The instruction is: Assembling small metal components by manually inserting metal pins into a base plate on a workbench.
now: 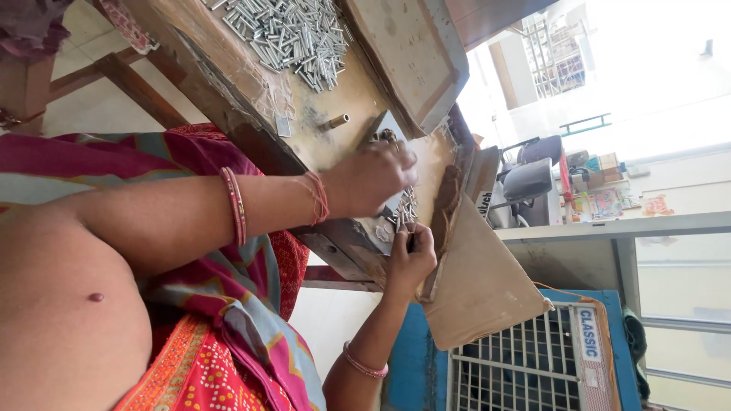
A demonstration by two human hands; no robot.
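Observation:
The view is turned on its side. My left hand (369,179) reaches over a worn wooden workbench (343,91), fingers curled on a small metal part (387,138) by a grey metal plate (390,123). Just below it, my right hand (411,260) is closed around a thin dark tool (410,242) at the bench edge. Between the hands sits a small cluster of silvery metal pins (407,205). Both wrists carry bangles and red thread. A big heap of the same silvery pins (289,34) lies farther along the bench. One brass-coloured pin (335,120) lies alone near the left hand.
A wooden tray (415,53) leans beside the pin heap. A brown cardboard sheet (476,285) hangs off the bench by my right hand. A blue air cooler with a white grille (525,365) stands beyond it. A dark chair (529,179) and bright windows are behind.

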